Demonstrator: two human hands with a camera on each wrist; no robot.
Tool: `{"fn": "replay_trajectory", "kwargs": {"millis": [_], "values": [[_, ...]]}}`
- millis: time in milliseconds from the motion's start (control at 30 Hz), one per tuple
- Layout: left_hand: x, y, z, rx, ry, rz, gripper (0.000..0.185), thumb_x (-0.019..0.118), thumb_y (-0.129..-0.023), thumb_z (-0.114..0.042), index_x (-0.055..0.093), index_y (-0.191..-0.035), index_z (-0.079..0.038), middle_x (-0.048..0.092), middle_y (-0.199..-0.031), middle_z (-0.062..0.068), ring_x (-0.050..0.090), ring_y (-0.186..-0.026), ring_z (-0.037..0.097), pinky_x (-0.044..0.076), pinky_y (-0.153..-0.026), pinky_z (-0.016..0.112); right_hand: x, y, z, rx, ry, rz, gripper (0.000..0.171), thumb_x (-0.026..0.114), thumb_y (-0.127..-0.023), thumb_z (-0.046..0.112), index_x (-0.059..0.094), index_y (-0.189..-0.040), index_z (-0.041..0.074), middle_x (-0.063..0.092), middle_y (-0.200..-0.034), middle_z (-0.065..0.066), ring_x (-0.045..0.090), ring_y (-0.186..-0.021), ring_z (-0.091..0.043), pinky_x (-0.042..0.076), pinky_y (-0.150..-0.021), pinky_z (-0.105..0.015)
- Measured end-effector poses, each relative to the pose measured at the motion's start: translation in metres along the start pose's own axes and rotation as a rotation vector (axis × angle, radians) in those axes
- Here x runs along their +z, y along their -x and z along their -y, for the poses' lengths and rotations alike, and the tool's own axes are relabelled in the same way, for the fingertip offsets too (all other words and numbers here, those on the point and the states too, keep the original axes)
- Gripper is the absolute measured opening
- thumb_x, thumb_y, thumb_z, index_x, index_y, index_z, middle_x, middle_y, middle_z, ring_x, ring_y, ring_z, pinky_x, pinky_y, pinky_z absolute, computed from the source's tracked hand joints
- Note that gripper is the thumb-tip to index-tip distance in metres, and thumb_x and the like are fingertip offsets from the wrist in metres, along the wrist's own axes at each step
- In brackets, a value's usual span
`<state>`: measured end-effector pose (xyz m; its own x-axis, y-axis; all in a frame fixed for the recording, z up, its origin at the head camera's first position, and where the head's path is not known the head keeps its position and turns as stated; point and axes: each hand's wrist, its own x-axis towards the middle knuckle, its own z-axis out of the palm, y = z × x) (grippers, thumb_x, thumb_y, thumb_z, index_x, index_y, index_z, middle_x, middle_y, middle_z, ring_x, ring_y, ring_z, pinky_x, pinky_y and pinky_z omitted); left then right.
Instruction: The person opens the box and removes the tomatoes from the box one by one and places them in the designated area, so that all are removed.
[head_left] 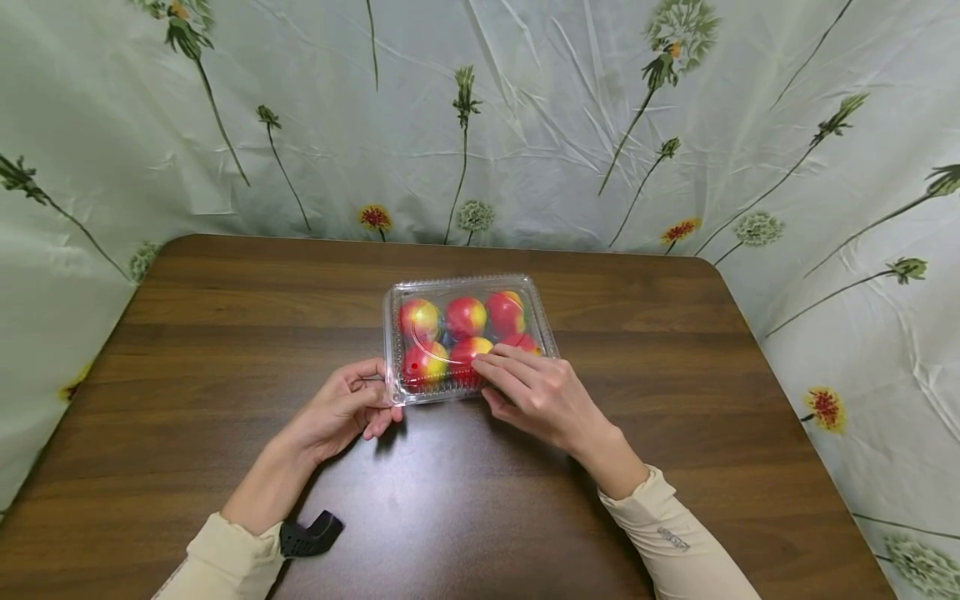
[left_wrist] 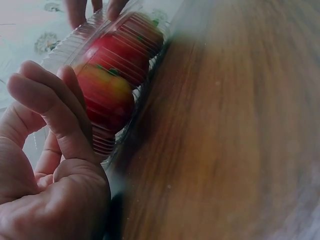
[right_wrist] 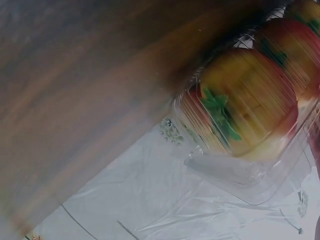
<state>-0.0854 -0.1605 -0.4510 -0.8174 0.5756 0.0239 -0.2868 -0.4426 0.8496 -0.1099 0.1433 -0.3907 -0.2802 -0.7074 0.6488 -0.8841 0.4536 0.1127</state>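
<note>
A clear plastic clamshell box (head_left: 390,333), its ribbed cover over the contents, holds several round red-and-yellow fruits (head_left: 466,317) set in two rows. Green leafy bits (right_wrist: 220,114) show on some of them through the plastic. My left hand (head_left: 341,408) grips the box at its front left corner, thumb on the near side and some fingers showing below the rim. My right hand (head_left: 540,396) holds the front right part, with bent fingers over the cover and the thumb at the front edge. It hides part of the fruit in the near row.
The box sits toward the middle of a brown wood-grain table (head_left: 225,317). Behind and beside the table hangs a pale cloth (head_left: 330,100) printed with dandelions and flowers. A black strap-like device (head_left: 311,536) is at the left cuff.
</note>
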Motion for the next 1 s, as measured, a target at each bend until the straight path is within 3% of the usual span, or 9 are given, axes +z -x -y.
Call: {"fn": "replay_trajectory", "kwargs": {"millis": [400,600,1000], "values": [[0.0011,0.0002,0.0000,0.016,-0.054,-0.050,0.022,0.040,-0.094,0.014,0.055,-0.096,-0.002,0.071,-0.078,0.013,0.061,-0.053,0.013,0.050,-0.046,0.020,0.0031,0.0000,0.0006,-0.003,0.024,-0.010,0.038,0.080,-0.075,0.018,0.072,-0.110,0.005,0.076,-0.104,-0.006,0.073,-0.096,-0.020,0.059,-0.087,-0.036],[0.0021,-0.0015,0.0005,0.027,-0.105,-0.073,0.014,0.045,-0.093,0.014,0.053,-0.098,0.003,0.071,-0.079,0.013,0.062,-0.055,0.015,0.051,-0.048,0.021,0.0019,0.0001,0.0004,0.002,0.029,-0.015,0.040,0.081,-0.073,0.018,0.071,-0.110,0.004,0.076,-0.104,-0.007,0.073,-0.096,-0.021,0.059,-0.087,-0.036],[0.0037,0.0000,-0.0016,0.025,-0.081,-0.068,0.018,0.040,-0.094,0.013,0.052,-0.091,0.000,0.070,-0.075,0.011,0.061,-0.051,0.014,0.047,-0.042,0.022,-0.0019,-0.0037,0.0026,-0.011,0.018,-0.031,0.044,0.082,-0.071,0.018,0.072,-0.111,0.004,0.076,-0.105,-0.008,0.073,-0.096,-0.020,0.059,-0.087,-0.036]]}}
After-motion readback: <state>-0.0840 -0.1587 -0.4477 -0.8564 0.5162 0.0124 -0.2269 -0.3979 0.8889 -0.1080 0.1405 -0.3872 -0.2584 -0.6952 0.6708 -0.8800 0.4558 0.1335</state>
